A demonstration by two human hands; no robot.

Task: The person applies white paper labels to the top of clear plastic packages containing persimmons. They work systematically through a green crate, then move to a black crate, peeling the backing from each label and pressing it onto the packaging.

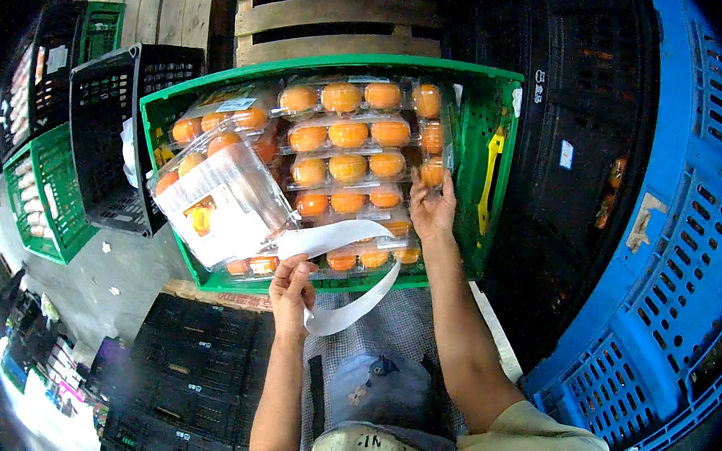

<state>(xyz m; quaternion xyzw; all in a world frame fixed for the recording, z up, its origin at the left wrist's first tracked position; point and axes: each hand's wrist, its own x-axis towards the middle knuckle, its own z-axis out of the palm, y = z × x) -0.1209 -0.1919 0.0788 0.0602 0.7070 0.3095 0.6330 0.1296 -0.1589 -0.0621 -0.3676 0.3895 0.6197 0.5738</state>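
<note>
A green plastic crate (336, 58) holds rows of clear plastic packs of orange fruit (348, 134). My left hand (292, 290) pinches a curling white paper strip (347, 234) between thumb and fingers at the crate's near edge. The strip loops to the right and back. My right hand (432, 206) is at the near end of a fruit pack (433, 136) standing along the right side of the rows, with fingers on both sides of its last fruit. Lying tilted over the packs at the left is a clear pack with white printed sheets (215, 217) on it.
A wooden pallet (340, 4) lies beyond the crate. Black crates (104, 135) and a green crate (61, 195) stand at the left. Stacked black crates (190, 371) are at the near left. Tall black crates (554, 196) and blue crates (671, 250) line the right.
</note>
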